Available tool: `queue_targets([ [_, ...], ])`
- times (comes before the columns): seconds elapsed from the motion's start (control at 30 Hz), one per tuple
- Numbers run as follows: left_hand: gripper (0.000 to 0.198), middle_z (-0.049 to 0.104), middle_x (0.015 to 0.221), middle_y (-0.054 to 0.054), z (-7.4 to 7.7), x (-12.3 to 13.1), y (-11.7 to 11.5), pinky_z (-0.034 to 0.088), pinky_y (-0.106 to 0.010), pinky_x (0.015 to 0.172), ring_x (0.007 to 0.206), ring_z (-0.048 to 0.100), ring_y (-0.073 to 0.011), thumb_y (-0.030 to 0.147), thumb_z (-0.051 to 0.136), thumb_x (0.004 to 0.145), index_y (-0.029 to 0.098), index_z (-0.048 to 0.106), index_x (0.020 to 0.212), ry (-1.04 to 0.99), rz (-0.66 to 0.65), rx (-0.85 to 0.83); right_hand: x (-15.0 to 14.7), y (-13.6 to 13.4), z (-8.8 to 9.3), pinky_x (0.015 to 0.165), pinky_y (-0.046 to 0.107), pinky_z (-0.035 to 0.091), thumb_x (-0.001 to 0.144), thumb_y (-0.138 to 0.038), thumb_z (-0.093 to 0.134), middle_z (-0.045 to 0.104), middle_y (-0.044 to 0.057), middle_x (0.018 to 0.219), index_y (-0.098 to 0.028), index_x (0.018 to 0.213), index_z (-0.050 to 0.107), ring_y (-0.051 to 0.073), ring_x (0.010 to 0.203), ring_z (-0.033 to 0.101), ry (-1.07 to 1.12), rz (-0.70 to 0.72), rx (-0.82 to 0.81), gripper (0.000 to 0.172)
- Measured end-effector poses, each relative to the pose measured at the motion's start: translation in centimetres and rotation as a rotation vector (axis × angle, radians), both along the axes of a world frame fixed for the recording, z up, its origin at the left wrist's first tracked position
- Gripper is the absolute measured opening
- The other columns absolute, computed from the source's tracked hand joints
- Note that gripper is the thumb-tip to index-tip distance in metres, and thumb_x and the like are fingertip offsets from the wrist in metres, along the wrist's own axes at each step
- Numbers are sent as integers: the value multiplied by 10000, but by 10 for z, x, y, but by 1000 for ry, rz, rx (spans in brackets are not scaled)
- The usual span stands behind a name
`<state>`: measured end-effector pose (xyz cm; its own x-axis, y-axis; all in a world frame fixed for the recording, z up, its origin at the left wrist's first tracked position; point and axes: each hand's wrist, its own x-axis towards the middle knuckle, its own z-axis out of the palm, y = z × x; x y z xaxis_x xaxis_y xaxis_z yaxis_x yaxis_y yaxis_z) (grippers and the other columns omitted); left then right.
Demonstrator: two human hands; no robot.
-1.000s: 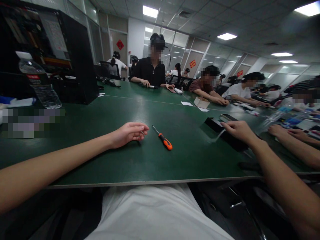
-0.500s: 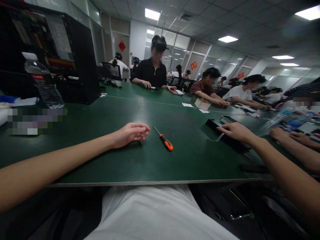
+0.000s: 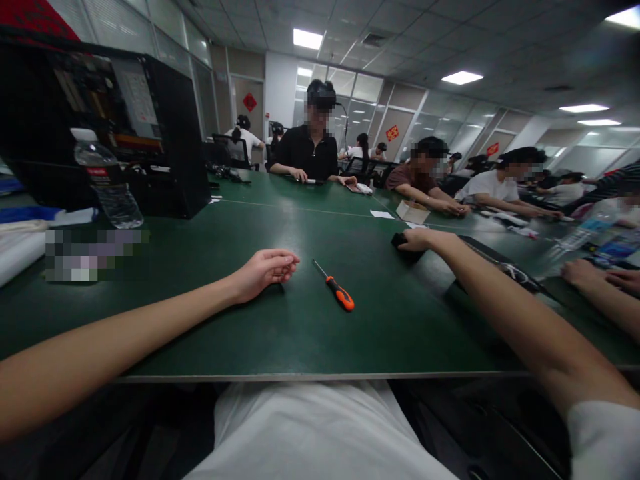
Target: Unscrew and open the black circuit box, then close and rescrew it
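My left hand [image 3: 265, 269] rests on the green table [image 3: 300, 333], its fingers curled in against the thumb; whatever they hold, if anything, is hidden. Just to its right lies a small screwdriver [image 3: 340, 294] with an orange and black handle, shaft pointing away from me, untouched. My right hand [image 3: 414, 240] reaches far across the table. Its fingers are closed over the far left end of a long flat black object [image 3: 500, 267], which runs off to the right under my forearm.
A water bottle [image 3: 107, 180] stands in front of a black computer case [image 3: 165, 133] at the left. A small cardboard box [image 3: 413, 211] and a paper slip [image 3: 383, 214] lie further back. Several people sit around the table; another person's hands [image 3: 595, 277] rest at the right.
My right hand has slid left and away along the black object to its far end. My left hand and the screwdriver have stayed put.
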<state>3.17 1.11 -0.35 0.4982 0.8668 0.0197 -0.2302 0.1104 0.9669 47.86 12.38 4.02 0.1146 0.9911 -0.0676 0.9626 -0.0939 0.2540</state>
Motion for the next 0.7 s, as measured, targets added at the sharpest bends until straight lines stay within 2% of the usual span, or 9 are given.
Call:
queue_targets([
  [0.13,322,632,794,-36,-1,-2,6,439,-261,681,729,574,-128,368,834,710,131,720,896,9,70,37,-78,25,-6,935,443,556,971,-394,623,606,114,1277,-148,1295,591,226,1105,624,-29,117,-44,408],
  [0.23,323,649,849,-45,-3,-6,14,453,-264,693,764,592,-141,385,795,720,145,716,920,64,180,112,-140,32,-7,934,444,553,976,-407,612,605,113,1275,-152,1303,585,224,1100,623,17,301,-15,415],
  [0.3,325,680,963,-70,-5,-10,20,484,-294,747,861,624,-180,387,746,743,157,711,971,166,296,241,-175,29,-6,931,435,543,981,-397,599,613,110,1245,-150,1294,578,217,1074,624,69,464,-6,399],
  [0.4,398,660,1218,-117,-7,-17,29,510,-373,878,1081,614,-254,371,691,779,166,682,1120,428,514,557,-216,14,-2,922,371,503,973,-293,578,642,124,1169,-129,1227,565,208,1024,617,166,733,-18,302],
  [0.47,481,608,1332,-135,-7,-21,33,508,-415,947,1180,583,-282,373,688,797,167,641,1229,583,618,724,-232,0,0,905,328,485,972,-265,556,658,115,1127,-138,1177,561,196,999,615,239,896,-35,241],
  [0.53,530,591,1369,-141,-7,-23,35,507,-437,988,1201,590,-289,386,693,811,165,613,1286,669,642,789,-238,-16,1,931,314,475,994,-266,505,653,106,1165,-156,1177,551,188,1042,609,311,1027,-36,219],
  [0.63,522,662,1295,-139,-6,-21,31,513,-440,1015,1151,646,-287,400,703,818,152,637,1273,725,570,752,-228,-39,2,1033,362,441,1022,-291,426,594,132,1310,-164,1259,516,214,1196,563,401,1129,28,284],
  [0.7,497,705,1241,-137,-3,-19,26,509,-435,1034,1144,664,-289,408,699,829,147,666,1250,757,521,714,-211,-55,2,1036,402,445,1023,-365,430,574,156,1337,-157,1303,505,249,1209,561,433,1104,74,357],
])
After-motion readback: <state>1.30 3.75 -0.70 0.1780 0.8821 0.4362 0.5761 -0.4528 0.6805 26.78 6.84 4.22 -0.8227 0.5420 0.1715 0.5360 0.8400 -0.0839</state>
